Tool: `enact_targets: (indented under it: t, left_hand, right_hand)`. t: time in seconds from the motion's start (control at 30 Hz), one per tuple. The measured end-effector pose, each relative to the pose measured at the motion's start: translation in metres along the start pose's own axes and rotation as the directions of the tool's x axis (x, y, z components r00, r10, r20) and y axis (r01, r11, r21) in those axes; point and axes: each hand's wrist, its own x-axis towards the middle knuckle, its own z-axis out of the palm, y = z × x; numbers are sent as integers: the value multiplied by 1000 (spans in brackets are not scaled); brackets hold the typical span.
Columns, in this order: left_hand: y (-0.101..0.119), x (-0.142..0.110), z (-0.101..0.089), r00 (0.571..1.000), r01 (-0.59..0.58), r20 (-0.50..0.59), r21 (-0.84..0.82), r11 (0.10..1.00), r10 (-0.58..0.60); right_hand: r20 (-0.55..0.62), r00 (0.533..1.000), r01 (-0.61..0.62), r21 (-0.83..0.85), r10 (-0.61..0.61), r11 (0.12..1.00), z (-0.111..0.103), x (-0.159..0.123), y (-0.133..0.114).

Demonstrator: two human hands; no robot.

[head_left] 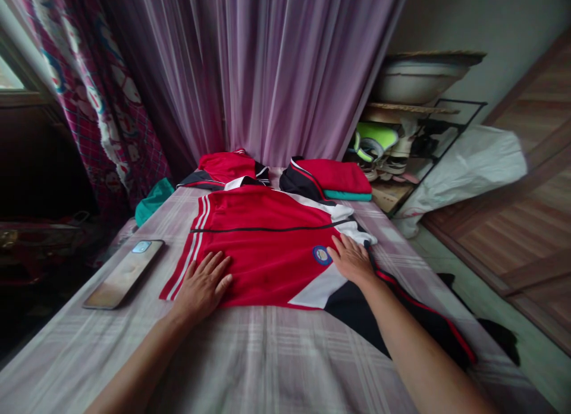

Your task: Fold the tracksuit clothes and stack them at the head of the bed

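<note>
A red jacket (pixel 263 247) with white side stripes, a black trim line and a round blue badge lies spread on a bed with a checked sheet (pixel 250 354). My left hand (pixel 203 286) lies flat on its lower left part, fingers spread. My right hand (pixel 352 260) rests flat on its right side beside the badge, fingers stretched out. A black sleeve with red piping trails off to the right under my right forearm.
A phone (pixel 125 272) lies face up on the sheet to the left. Two folded red garments (pixel 227 167) (pixel 332 177) sit at the far end before a purple curtain, a teal cloth (pixel 152 201) at left. A shoe rack (pixel 401 152) and white bag (pixel 473 167) stand right.
</note>
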Motion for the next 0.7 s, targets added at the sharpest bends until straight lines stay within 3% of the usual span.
enact_targets:
  t: [0.1,0.2,0.3,0.43,0.6,0.7]
  left_hand:
    - [-9,1,-8,1000,-20,4,-186,982,21]
    - [-27,1,-15,993,-2,-111,-278,960,-30]
    - [-48,4,-19,961,151,-202,-185,971,-188]
    - [-68,17,-29,909,399,-100,-79,914,-405]
    - [-74,51,-44,892,452,24,-92,887,-452]
    - [-73,65,-44,886,463,29,-123,878,-463]
  right_hand:
    - [-45,999,-16,-9,15,1000,5,1,3]
    - [-103,995,-2,-9,1,1000,10,0,2]
    - [-182,983,24,28,-18,999,9,2,7]
    - [-266,963,-9,115,40,993,-7,13,19]
    - [-157,955,-239,105,253,965,-38,36,29]
    - [-52,949,-307,87,312,948,-48,51,32]
